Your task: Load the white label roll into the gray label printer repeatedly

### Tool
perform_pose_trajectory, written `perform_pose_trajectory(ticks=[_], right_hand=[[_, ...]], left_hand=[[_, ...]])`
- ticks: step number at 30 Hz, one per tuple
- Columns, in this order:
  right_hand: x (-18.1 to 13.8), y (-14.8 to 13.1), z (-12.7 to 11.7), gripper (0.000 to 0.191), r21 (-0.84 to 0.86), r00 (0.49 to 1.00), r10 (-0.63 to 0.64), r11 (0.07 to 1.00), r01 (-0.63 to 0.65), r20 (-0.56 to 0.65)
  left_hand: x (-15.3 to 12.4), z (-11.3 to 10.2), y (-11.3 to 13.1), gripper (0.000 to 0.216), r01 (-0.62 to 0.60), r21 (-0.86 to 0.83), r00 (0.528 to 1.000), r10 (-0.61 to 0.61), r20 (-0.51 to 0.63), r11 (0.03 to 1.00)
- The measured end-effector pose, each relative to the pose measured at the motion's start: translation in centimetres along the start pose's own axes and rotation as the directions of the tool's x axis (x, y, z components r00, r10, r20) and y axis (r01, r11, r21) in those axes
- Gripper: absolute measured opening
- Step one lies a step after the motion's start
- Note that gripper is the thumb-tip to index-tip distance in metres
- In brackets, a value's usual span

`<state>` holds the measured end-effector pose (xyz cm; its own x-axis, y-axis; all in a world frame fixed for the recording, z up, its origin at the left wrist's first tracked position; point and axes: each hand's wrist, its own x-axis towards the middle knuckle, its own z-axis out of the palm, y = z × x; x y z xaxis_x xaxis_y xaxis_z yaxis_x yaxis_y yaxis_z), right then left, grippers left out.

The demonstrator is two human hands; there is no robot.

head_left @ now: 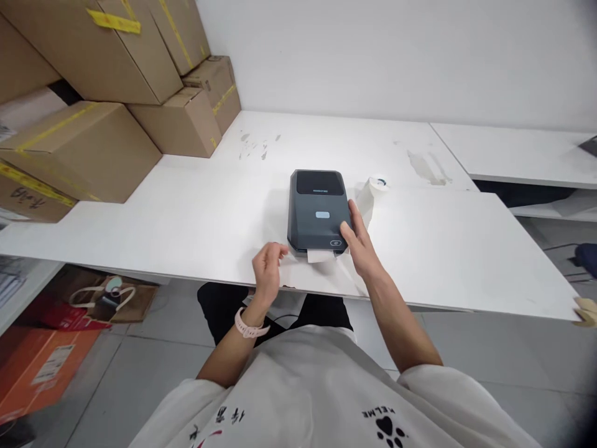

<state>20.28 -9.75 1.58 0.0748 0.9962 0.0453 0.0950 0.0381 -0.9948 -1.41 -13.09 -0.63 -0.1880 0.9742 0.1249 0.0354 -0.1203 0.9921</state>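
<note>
Right hand [362,247] open against the printer [318,203]; left hand [267,269] curled, hold unclear to me; skewed pulling could tear the paper [321,256].

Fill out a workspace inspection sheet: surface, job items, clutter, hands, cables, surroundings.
Surface: white table, scuffed patches toward the back.
Job items: dark grey printer, paper strip out of its front; paper roll beside its right side.
Clutter: cardboard boxes stacked at the table's left end.
Left hand: curled near the printer's front left corner; contact unclear.
Right hand: against the printer's right side, thumb on top.
Cables: apparently one thin dark cable below the front edge.
Surroundings: white wall behind; orange box at lower left.
</note>
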Motion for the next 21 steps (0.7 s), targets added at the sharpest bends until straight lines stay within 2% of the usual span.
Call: perform_pose_trajectory(ticks=[1, 4, 8, 9, 11, 13, 16, 19, 21], right_hand=[[-0.4, 0.1, -0.3, 0.085, -0.013, 1.0, -0.028, 1.0, 0.028, 0.008], [-0.2, -0.1, -1.2, 0.075, -0.046, 0.989, -0.151, 0.988, 0.15, -0.004], [3.0, -2.2, -1.8, 0.072, -0.109, 0.951, -0.308, 0.947, 0.302, -0.039], [4.0, -3.0, -1.9, 0.072, -0.123, 0.943, -0.332, 0.937, 0.326, -0.034], [6.4, -4.5, -2.0, 0.072, -0.168, 0.926, -0.377, 0.914, 0.37, -0.015], [9.1, -5.5, -2.2, 0.072, -0.239, 0.903, -0.43, 0.877, 0.418, 0.0], [13.6, -5.7, -2.7, 0.073, -0.317, 0.875, -0.484, 0.829, 0.46, 0.006], [16.6, -5.2, -3.0, 0.078, -0.323, 0.876, -0.482, 0.829, 0.457, 0.003], [16.8, -5.2, -3.0, 0.078, -0.371, 0.848, -0.53, 0.789, 0.49, -0.01]], left_hand=[[0.9, -0.3, 0.4, 0.043, -0.033, 0.019, 0.999, 0.034, -0.029, 0.999], [4.4, -0.3, 1.4, 0.042, -0.063, 0.015, 0.998, 0.063, -0.005, 0.998], [9.9, 1.4, 1.9, 0.038, -0.024, -0.012, 0.999, 0.024, 0.023, 1.0], [11.1, 1.9, 1.8, 0.043, 0.006, -0.003, 0.998, -0.006, 0.064, 1.0], [13.0, 2.9, 1.4, 0.068, 0.084, 0.031, 0.977, -0.088, 0.195, 0.996], [14.1, 3.7, 0.9, 0.092, 0.151, 0.048, 0.937, -0.158, 0.311, 0.987], [15.0, 4.6, 0.0, 0.114, 0.203, 0.016, 0.901, -0.193, 0.388, 0.979], [15.3, 4.9, -0.7, 0.124, 0.222, -0.024, 0.884, -0.19, 0.427, 0.975], [15.4, 4.9, -1.0, 0.125, 0.22, -0.052, 0.877, -0.175, 0.447, 0.974]])
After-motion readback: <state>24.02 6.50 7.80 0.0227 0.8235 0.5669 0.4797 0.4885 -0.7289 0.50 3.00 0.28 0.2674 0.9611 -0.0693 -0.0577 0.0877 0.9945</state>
